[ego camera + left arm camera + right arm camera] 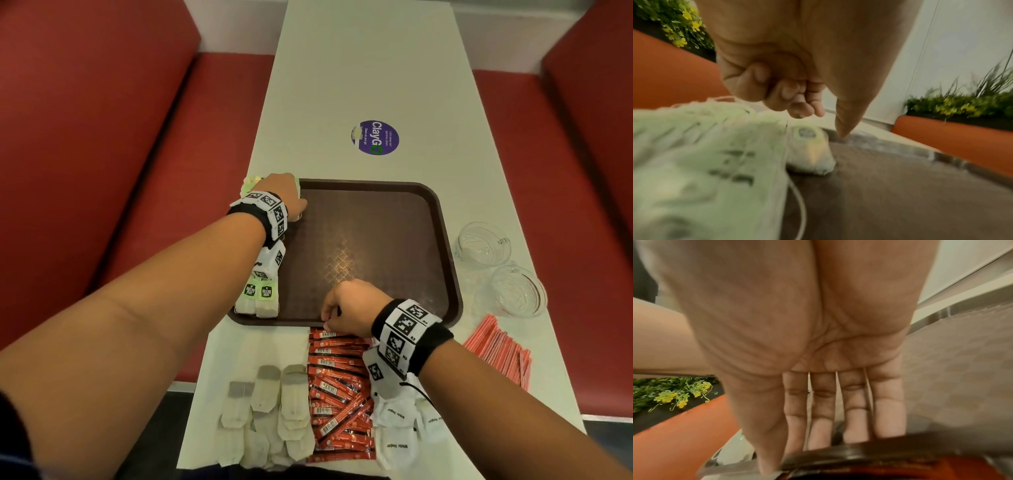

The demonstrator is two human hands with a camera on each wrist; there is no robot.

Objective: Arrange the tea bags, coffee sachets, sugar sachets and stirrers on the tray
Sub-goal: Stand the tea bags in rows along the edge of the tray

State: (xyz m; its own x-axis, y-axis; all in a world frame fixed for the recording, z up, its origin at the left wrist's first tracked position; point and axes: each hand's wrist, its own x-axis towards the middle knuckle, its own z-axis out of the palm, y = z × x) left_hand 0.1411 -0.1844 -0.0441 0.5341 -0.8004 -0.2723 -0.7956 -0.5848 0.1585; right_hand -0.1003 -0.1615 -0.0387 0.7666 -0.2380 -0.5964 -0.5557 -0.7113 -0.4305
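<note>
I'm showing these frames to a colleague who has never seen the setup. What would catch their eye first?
Probably the dark brown tray in the middle of the white table, with tea bags lined along its left edge under the left hand. Next, the bright red coffee sachets heaped near the table's front edge, where the right hand rests at the tray's rim.

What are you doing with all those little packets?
A person is laying out drink things on a brown tray. Tea bags already line its left edge, and the left hand reaches over them at the far corner. The right hand rests on the near rim. Red coffee sachets, sugar sachets and stirrers wait on the table.
</note>
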